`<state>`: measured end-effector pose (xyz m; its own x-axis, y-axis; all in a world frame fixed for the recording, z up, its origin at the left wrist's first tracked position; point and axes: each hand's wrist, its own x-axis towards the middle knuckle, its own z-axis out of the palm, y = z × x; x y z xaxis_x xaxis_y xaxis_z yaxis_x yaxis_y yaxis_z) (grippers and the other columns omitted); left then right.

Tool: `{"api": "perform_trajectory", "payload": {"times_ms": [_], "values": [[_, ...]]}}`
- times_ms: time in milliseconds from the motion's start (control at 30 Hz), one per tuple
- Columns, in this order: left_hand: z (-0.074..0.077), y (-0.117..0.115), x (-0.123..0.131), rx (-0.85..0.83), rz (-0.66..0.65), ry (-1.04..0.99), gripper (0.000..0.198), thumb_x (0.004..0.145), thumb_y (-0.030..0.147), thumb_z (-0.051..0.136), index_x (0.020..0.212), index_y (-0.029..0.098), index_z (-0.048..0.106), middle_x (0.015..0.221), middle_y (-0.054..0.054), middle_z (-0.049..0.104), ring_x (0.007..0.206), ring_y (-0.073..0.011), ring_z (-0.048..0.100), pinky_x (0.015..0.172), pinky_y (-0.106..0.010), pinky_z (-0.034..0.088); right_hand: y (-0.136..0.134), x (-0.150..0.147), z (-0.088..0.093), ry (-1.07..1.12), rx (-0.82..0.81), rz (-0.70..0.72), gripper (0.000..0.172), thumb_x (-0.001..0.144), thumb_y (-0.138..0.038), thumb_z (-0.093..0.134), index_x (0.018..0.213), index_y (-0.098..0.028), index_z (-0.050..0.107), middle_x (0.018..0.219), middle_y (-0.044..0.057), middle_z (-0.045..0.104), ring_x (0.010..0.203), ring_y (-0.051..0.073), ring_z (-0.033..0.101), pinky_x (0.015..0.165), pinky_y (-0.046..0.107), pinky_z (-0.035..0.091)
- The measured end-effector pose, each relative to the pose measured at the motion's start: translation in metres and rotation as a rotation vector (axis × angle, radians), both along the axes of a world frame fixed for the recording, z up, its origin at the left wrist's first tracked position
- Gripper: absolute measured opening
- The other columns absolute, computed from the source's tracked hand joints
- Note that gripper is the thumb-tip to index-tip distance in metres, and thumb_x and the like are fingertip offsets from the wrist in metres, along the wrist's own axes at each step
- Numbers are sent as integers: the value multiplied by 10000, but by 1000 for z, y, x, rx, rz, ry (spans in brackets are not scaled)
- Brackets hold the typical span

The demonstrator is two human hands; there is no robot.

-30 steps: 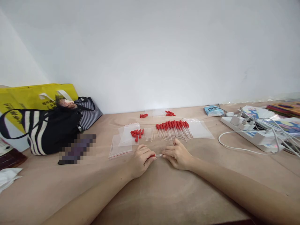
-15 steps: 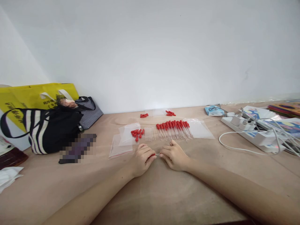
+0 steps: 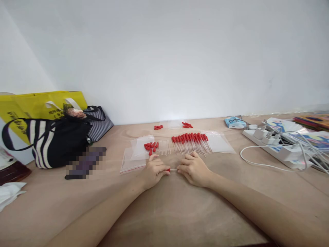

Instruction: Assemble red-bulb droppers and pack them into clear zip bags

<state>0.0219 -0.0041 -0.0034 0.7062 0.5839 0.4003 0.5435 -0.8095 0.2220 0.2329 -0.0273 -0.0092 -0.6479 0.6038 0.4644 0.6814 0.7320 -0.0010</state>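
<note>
My left hand (image 3: 153,171) pinches the red bulb end of a small dropper (image 3: 172,169), and my right hand (image 3: 194,168) pinches its clear tube end; both rest on the brown table (image 3: 180,212). Just beyond them lies a row of several finished red-capped droppers (image 3: 190,141). Left of that row are loose clear tubes (image 3: 163,146) and a small heap of red bulbs (image 3: 151,146) on a clear zip bag (image 3: 138,147). More red bulbs (image 3: 186,125) lie farther back.
A striped black-and-white bag (image 3: 48,142), a yellow bag (image 3: 38,106) and a blurred dark object (image 3: 84,163) sit at the left. A white power strip with plugs and cables (image 3: 277,145), a blue face mask (image 3: 234,122) and coloured papers (image 3: 312,128) lie at the right.
Both hands stay pinched on the dropper and have shifted slightly away from me; little else has moved.
</note>
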Motion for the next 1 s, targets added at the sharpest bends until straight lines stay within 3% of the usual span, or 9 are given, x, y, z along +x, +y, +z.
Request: {"api": "perform_trajectory", "payload": {"times_ms": [100,200,267,367,567,867,1000], "values": [[3,0,-4,16,36,-44,177,791,299,552,947,246,616,784,1,660,775,-163,574,928,-387,239,1,1,3,39,-72,-24,184,813,-261,462,778,-204,634,714,35,608,724,159,453,647,312,222],[7,0,-9,44,224,-99,565,681,386,651,1187,230,454,1083,-67,573,1013,-247,481,915,-416,256,15,6,5,207,-208,-169,189,807,-241,443,813,-207,629,769,25,631,740,154,508,667,287,276],[8,1,-13,-2,338,-110,644,670,386,652,1231,217,384,1157,-91,506,1065,-268,438,904,-425,281,30,8,7,365,-287,-331,213,808,-234,417,874,-195,615,827,27,643,741,145,539,667,260,316],[6,4,-16,-97,386,-107,489,722,309,598,1167,205,424,1100,-83,507,1035,-251,458,879,-408,332,55,8,8,489,-309,-564,247,799,-245,414,966,-173,580,867,38,649,757,150,565,677,248,337],[1,7,-16,-96,339,-107,223,739,240,567,955,190,546,962,-50,532,955,-226,492,847,-396,373,83,-9,7,395,-268,-819,243,798,-250,407,991,-180,539,851,57,654,839,193,567,744,306,279],[4,6,-14,-110,300,-103,100,743,217,553,831,185,589,896,-41,545,886,-204,515,792,-355,407,86,-19,0,254,-177,-861,231,769,-257,417,934,-145,534,839,97,643,803,218,563,736,342,224],[4,10,-15,-45,396,-75,72,749,237,549,784,174,555,834,-37,545,827,-198,521,735,-322,414,82,-33,7,219,-134,-765,234,792,-291,384,832,-165,577,861,88,641,835,207,555,764,352,212]]}}
